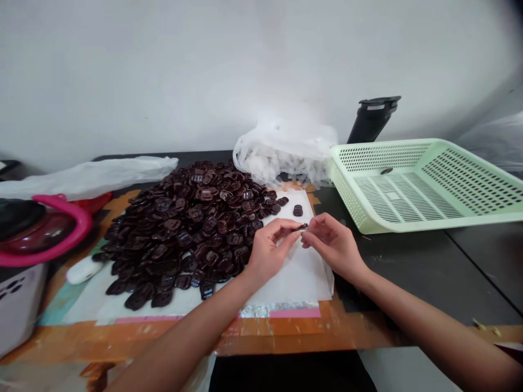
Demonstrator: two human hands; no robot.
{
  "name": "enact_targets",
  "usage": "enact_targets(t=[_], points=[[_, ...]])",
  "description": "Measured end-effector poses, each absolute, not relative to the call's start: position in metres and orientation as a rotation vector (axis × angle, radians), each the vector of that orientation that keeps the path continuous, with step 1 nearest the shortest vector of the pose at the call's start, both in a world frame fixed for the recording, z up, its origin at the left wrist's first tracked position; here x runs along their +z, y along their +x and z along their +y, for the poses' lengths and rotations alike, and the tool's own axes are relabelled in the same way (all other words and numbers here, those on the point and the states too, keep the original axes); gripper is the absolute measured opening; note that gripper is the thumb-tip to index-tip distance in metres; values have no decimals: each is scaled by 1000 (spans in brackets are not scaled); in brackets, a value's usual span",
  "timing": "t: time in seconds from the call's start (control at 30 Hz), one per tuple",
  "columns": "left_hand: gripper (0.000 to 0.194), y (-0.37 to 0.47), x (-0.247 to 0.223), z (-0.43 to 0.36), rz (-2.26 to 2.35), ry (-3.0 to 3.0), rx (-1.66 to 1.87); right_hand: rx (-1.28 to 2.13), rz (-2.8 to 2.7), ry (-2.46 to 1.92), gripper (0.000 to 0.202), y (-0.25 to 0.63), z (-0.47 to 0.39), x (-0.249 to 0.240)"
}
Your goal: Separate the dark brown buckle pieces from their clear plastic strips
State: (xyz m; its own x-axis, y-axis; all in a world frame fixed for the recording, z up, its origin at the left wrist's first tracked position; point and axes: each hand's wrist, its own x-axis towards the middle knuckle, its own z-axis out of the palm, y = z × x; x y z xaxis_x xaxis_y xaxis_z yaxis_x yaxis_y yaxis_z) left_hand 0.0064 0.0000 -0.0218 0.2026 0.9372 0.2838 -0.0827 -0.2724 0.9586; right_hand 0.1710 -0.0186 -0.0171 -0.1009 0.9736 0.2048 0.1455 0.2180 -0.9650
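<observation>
My left hand [269, 245] pinches a small dark brown plastic buckle [302, 227] between thumb and fingers, above the white paper [286, 280]. Close against its right end is my right hand [337, 246], thumb and fingertips pressed together; whatever they grip is too small to make out. To the left of both hands rises a large pile of glossy dark brown buckles [196, 228], many showing slots. One loose buckle [298, 210] lies on the paper just beyond my fingertips.
At the right stands a pale green perforated basket [357, 215] with one dark piece [386, 171] inside. Behind the paper sits a plastic bag of whitish translucent pieces [281, 158]. A black tumbler [372, 120], a pink-handled vessel [81, 223], a white mouse [84, 270] and a phone [22, 305] are around.
</observation>
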Motion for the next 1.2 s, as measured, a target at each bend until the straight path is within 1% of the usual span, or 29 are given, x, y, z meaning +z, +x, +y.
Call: enact_targets(t=[0.1, 0.23, 0.47, 0.6, 0.7, 0.93, 1.2], points=[[10, 4, -19, 2, 827, 1513, 1312, 1279, -1382, -1015, 25, 174, -16, -15], [9, 0, -19, 4, 800, 1551, 1293, 1357, -1340, -959, 24, 177, -15, -15], [19, -3, -20, 3, 855, 1670, 1232, 1238, -1405, -1044, 28, 176, -14, -17], [15, -3, -19, 1, 991, 1834, 1285, 1095, -1496, -1049, 32, 174, -17, -20], [16, -2, -20, 0, 997, 1862, 1326, 1010, -1546, -1060, 26, 173, -19, -21], [9, 1, -18, -4, 1091, 1962, 1399, 921, -1582, -1108, 28, 169, -21, -21], [13, 2, -23, -6, 1033, 1889, 1282, 906, -1625, -1112, 25, 168, -24, -23]])
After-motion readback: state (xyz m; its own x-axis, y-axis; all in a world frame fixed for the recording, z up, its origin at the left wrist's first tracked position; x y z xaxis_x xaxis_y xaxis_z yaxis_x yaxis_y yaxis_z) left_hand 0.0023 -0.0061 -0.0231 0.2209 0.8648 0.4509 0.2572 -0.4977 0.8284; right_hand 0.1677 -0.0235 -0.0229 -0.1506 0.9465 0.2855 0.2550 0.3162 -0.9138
